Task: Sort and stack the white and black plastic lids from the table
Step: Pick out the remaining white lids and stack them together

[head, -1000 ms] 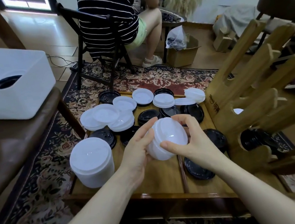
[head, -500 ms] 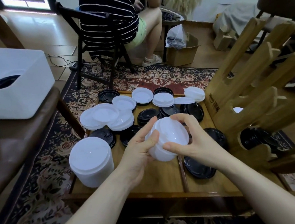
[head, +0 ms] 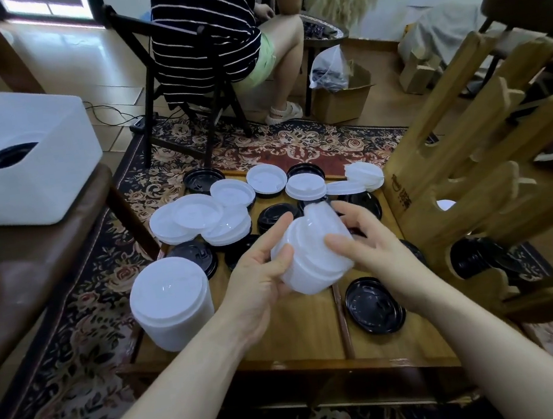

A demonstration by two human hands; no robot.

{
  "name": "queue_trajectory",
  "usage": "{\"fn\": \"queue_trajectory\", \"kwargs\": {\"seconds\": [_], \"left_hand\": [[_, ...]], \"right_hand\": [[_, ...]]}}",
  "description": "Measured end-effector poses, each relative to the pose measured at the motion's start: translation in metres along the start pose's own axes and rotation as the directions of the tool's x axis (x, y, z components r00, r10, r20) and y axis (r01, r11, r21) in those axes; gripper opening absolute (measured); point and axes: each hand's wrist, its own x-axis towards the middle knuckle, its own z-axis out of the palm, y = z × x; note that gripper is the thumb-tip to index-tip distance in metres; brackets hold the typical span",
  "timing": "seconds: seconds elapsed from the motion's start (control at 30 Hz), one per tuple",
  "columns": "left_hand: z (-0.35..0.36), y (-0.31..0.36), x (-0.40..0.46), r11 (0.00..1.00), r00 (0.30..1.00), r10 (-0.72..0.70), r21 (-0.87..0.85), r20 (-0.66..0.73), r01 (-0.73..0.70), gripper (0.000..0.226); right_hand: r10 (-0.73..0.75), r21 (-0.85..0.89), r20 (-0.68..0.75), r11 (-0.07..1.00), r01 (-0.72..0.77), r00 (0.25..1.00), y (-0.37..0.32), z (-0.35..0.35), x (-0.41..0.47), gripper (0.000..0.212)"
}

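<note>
Above the wooden table, both hands grip ridged white lids.

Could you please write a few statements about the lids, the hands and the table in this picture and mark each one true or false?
1. Both hands hold a stack of white lids above the table. True: the left hand and right hand grip it from either side.
2. A tall white stack stands at the table's near left corner. True.
3. Only white lids lie on the table. False: black ones lie there too, such as a single black lid near the right forearm.
4. The white bin on the left holds nothing. False: something dark, apparently black lids, shows inside.
5. The wooden rack stands left of the table. False: it stands to the right.
</note>
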Motion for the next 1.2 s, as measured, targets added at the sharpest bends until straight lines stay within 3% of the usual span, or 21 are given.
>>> {"fn": "queue_trajectory", "kwargs": {"seconds": [0.07,0.13,0.3,0.43,0.8,0.87,0.93,1.07,1.2], "left_hand": [[-0.001,0.002,0.0,1.0,1.0,0.004,-0.008,-0.003,-0.004,0.045],[0.0,0.003,0.0,1.0,1.0,0.007,-0.009,-0.005,-0.007,0.045],[0.001,0.002,-0.002,1.0,1.0,0.011,-0.009,-0.001,-0.011,0.045],[0.003,-0.002,-0.002,1.0,1.0,0.015,0.028,-0.011,-0.014,0.043],[0.003,0.003,-0.006,1.0,1.0,-0.008,0.004,-0.01,0.008,0.035],[0.006,0.003,-0.009,0.999,1.0,0.001,0.038,-0.009,-0.001,0.046],[0.007,-0.003,-0.01,0.995,0.999,0.028,0.095,-0.04,-0.024,0.061],[0.006,-0.005,-0.009,0.996,0.997,0.05,0.072,-0.067,-0.045,0.058],[0.004,0.001,-0.008,0.996,0.999,0.028,0.085,0.015,-0.029,0.055]], "right_hand": [[-0.019,0.11,0.007,0.994,0.018,1.0,-0.005,-0.005,0.0,0.061],[-0.036,0.098,0.036,0.995,0.033,0.999,-0.007,-0.009,0.001,0.051],[0.012,-0.12,0.027,0.993,-0.009,1.0,0.003,-0.01,0.002,0.085],[-0.07,-0.308,0.017,0.949,0.071,0.997,0.002,0.002,-0.002,0.076],[-0.118,-0.338,-0.024,0.936,0.103,0.993,0.006,0.017,-0.005,0.07],[-0.131,-0.36,-0.022,0.926,0.114,0.991,0.007,0.022,-0.007,0.068],[-0.129,-0.356,0.017,0.926,0.126,0.992,0.007,0.024,-0.009,0.076],[-0.076,-0.288,0.172,0.95,0.124,0.982,0.0,0.009,-0.009,0.083],[-0.126,-0.234,0.137,0.96,0.156,0.983,-0.001,0.003,-0.007,0.085]]}}
